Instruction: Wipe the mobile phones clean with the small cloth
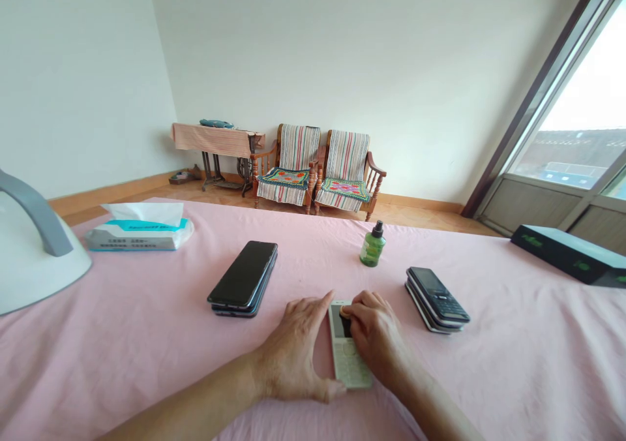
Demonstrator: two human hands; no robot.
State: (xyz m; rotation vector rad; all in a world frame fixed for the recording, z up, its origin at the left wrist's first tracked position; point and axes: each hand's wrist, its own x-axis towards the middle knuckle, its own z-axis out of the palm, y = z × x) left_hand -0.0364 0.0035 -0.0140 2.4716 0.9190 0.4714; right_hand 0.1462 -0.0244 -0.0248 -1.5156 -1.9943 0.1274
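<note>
A white keypad mobile phone (353,366) lies face up on the pink tablecloth (313,252). My left hand (296,349) braces it from the left, fingertips at its top edge and thumb by the bottom edge. My right hand (375,333) is closed in a pinch over the phone's screen. A small tan bit shows at its fingertips, too hidden to name. To the left sits a stack of dark smartphones (247,274). On the right is a stack of keypad phones (435,297), the top one black.
A green spray bottle (372,245) stands beyond my hands. Left are a tissue pack (139,232) and a white object with a grey handle (36,252). A black box (562,252) lies far right. Two wooden chairs (313,167) and a cloth-covered sewing table (215,139) stand by the wall.
</note>
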